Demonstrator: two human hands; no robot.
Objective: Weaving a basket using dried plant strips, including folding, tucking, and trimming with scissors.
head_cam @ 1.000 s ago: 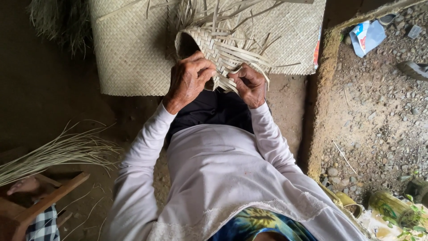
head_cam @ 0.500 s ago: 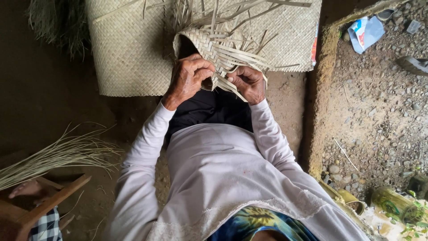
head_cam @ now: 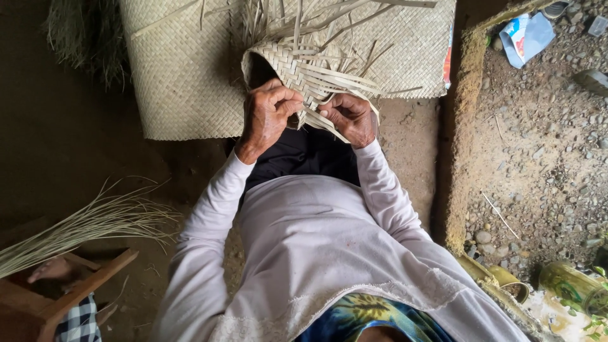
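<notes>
Half-woven basket (head_cam: 297,66) of pale flat strips sits right at the fingertips, its dark mouth opening just above the left hand (head_cam: 266,117) and its unwoven strip ends fanning out beyond both hands; left hand curled tight, fingers pinched together on a strip at the basket's lower edge; right hand (head_cam: 348,117) just beside it, fingers bent and closed on the loose strips (head_cam: 329,79) that run up and away from the grip; the two hands nearly touch, with the work between them; under and beyond the basket lies a flat woven mat (head_cam: 183,76), spreading out to both sides of the hands; back from the grip, the white long sleeves (head_cam: 202,234) lead down to the body; far off the left elbow, a bundle of thin dry fibres (head_cam: 82,225) over a wooden chair (head_cam: 76,297); out past the right hand, gravel ground (head_cam: 538,145) behind a low earthen edge.
</notes>
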